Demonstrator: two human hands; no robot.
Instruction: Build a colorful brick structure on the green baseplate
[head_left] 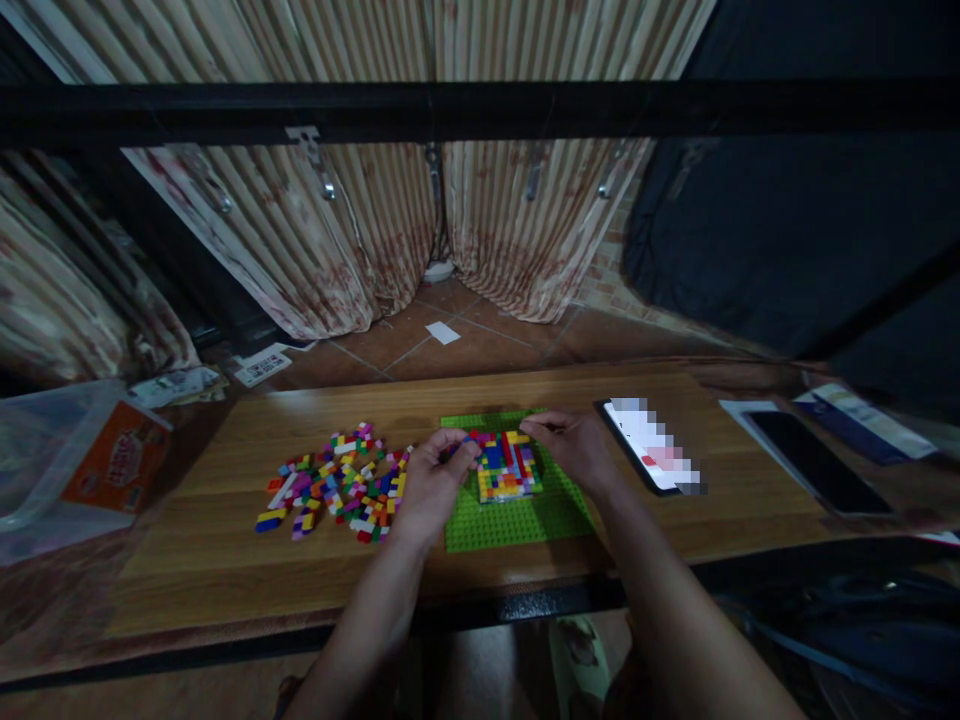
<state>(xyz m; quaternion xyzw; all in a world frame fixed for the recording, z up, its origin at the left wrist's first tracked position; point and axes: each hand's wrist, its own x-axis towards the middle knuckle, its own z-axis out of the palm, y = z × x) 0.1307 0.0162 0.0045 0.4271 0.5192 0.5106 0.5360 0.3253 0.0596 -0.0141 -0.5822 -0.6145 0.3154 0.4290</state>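
A multicoloured brick block [510, 470] sits on a green baseplate [480, 532]. The left hand [433, 472] is at its left edge, the right hand [576, 442] by its far right corner; whether either pinches a brick is unclear. Loose bricks [360, 483] lie left, a lit-screen device [634, 440] right, on the wooden table [217, 575].

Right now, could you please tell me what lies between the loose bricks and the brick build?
In the head view, the left hand and a strip of green baseplate lie there.
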